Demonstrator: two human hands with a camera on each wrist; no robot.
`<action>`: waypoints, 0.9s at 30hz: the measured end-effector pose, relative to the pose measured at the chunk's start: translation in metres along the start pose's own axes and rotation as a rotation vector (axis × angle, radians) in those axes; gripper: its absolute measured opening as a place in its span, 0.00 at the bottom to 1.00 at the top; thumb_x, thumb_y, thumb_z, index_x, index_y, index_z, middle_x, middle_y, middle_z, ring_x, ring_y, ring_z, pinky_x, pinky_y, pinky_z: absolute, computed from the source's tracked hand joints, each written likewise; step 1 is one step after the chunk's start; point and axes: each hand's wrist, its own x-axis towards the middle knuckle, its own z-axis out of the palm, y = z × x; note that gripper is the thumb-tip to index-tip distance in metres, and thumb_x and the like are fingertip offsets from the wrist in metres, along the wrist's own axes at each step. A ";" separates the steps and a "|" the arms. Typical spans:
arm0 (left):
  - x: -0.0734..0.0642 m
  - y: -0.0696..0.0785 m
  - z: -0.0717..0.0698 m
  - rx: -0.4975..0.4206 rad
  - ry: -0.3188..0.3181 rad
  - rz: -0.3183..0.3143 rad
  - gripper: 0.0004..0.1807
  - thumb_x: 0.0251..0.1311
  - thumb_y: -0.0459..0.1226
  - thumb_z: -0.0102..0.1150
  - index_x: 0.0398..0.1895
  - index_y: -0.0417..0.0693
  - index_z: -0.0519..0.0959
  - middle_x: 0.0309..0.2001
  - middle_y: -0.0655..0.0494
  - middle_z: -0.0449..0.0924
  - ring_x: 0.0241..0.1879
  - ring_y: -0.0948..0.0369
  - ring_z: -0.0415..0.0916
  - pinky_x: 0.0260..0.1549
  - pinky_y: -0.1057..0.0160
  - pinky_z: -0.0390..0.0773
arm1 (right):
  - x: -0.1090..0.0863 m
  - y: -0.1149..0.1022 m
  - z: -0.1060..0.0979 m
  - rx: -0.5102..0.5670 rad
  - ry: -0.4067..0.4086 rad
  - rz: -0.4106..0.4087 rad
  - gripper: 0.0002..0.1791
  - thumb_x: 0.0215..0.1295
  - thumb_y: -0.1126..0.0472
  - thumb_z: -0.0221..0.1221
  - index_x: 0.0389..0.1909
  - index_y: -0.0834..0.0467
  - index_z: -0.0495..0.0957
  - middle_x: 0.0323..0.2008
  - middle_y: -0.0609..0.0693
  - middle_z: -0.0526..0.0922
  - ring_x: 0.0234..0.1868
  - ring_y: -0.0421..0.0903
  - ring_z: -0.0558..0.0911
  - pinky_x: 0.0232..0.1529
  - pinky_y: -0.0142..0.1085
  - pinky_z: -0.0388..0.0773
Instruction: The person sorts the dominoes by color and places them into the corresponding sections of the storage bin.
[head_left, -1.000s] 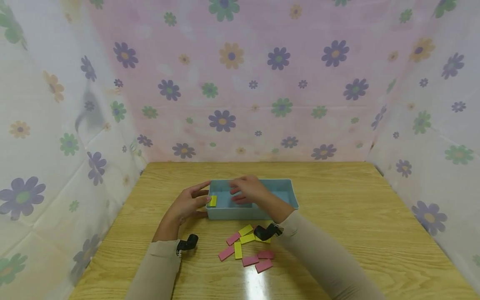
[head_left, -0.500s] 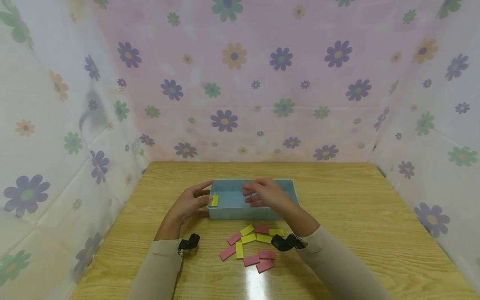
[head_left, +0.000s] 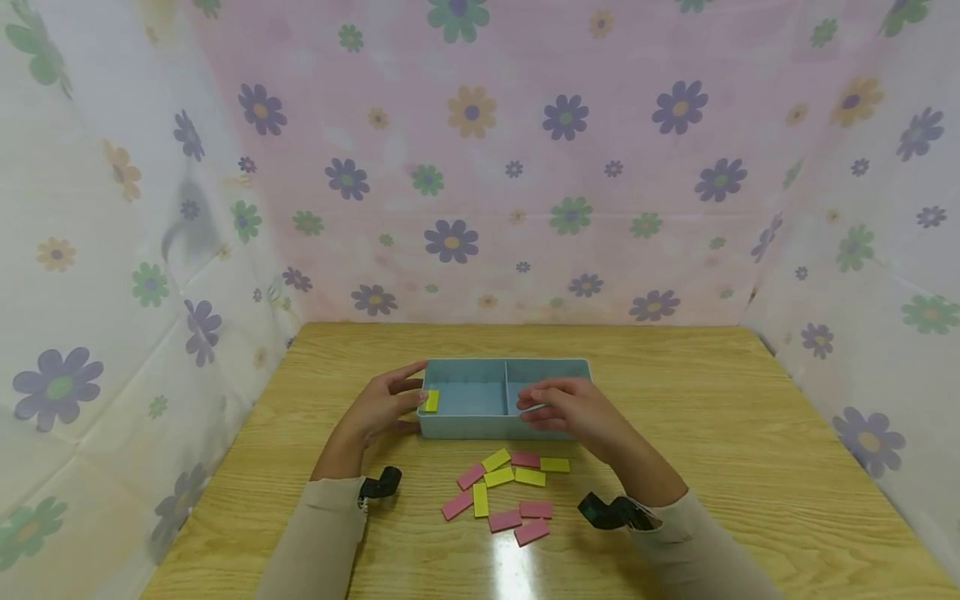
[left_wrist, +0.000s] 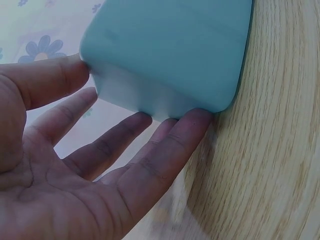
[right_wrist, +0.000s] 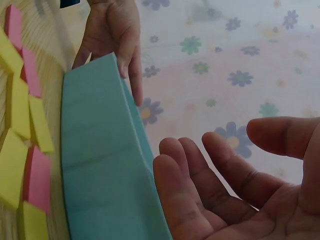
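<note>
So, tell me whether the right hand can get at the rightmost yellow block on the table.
Probably yes: the right hand looks empty, and that yellow block lies uncovered in front of the box.

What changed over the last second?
The right hand moved right and back toward the person, from over the divider of the box to its right compartment. It looks empty; no visible grab or release.

Unchanged: left hand on the box's left end, yellow block inside, pink and yellow blocks on the table.
</note>
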 end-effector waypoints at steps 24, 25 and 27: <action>0.002 -0.001 -0.002 0.011 -0.012 0.009 0.34 0.72 0.37 0.62 0.78 0.69 0.66 0.77 0.43 0.62 0.71 0.41 0.69 0.50 0.41 0.85 | -0.028 0.048 -0.038 -0.368 -0.102 -0.032 0.19 0.74 0.58 0.63 0.60 0.63 0.82 0.55 0.59 0.86 0.56 0.52 0.85 0.50 0.32 0.84; 0.002 -0.001 -0.002 0.009 -0.010 0.008 0.34 0.72 0.36 0.62 0.78 0.69 0.66 0.77 0.43 0.62 0.71 0.41 0.69 0.50 0.41 0.85 | -0.028 0.049 -0.037 -0.399 -0.096 -0.039 0.18 0.73 0.59 0.64 0.59 0.63 0.83 0.54 0.59 0.87 0.55 0.51 0.86 0.49 0.32 0.84; 0.001 -0.001 -0.002 0.008 -0.008 0.005 0.34 0.72 0.36 0.62 0.78 0.69 0.67 0.77 0.43 0.63 0.71 0.41 0.69 0.50 0.41 0.85 | -0.026 0.051 -0.034 -0.479 -0.081 -0.051 0.17 0.71 0.61 0.66 0.57 0.62 0.84 0.51 0.56 0.88 0.53 0.50 0.87 0.47 0.32 0.84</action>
